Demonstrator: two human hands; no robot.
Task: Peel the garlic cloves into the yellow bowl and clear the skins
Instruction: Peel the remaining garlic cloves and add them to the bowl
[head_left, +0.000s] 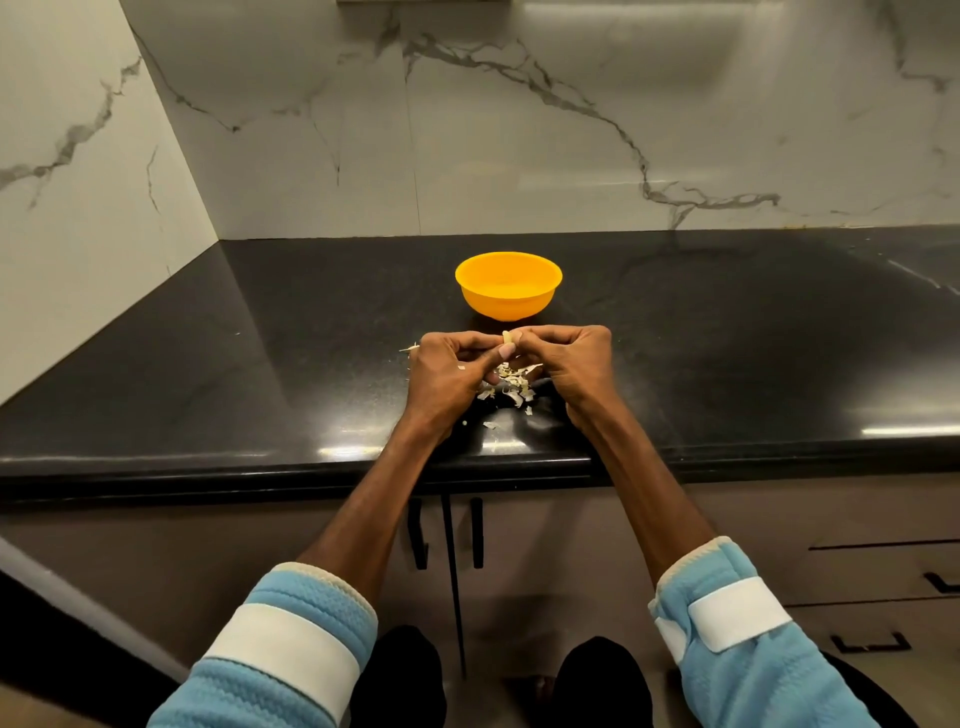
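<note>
Head view, from the left: a white marble wall (78, 156) with grey veins meets the glossy black desk (249, 364) in the corner. My left sleeve (291, 597), pale blue with a white strap, shows at the bottom, and the bare forearm reaches up over the desk's front edge. My left hand (449, 371) is held just above the desk with its fingers curled, its thumb and fingertips pinching a garlic clove (510, 338). A thin scrap of skin (411, 347) lies on the desk just left of that hand. The clove sits pale and upright between my two hands, above the desk and just in front of the yellow bowl (509, 296). Below it, between my wrists, a loose heap of garlic skins (511, 387) is scattered on the desk, with a few flakes nearer the front edge. The bowl stands upright behind my hands, apart from them; I cannot tell what lies in it. My right hand (571, 364) is curled too and grips the same clove from the other side. My right sleeve (769, 691) matches the left. Under the desk hang cabinet doors with black handles (418, 535), and drawers (883, 571) at far right.
</note>
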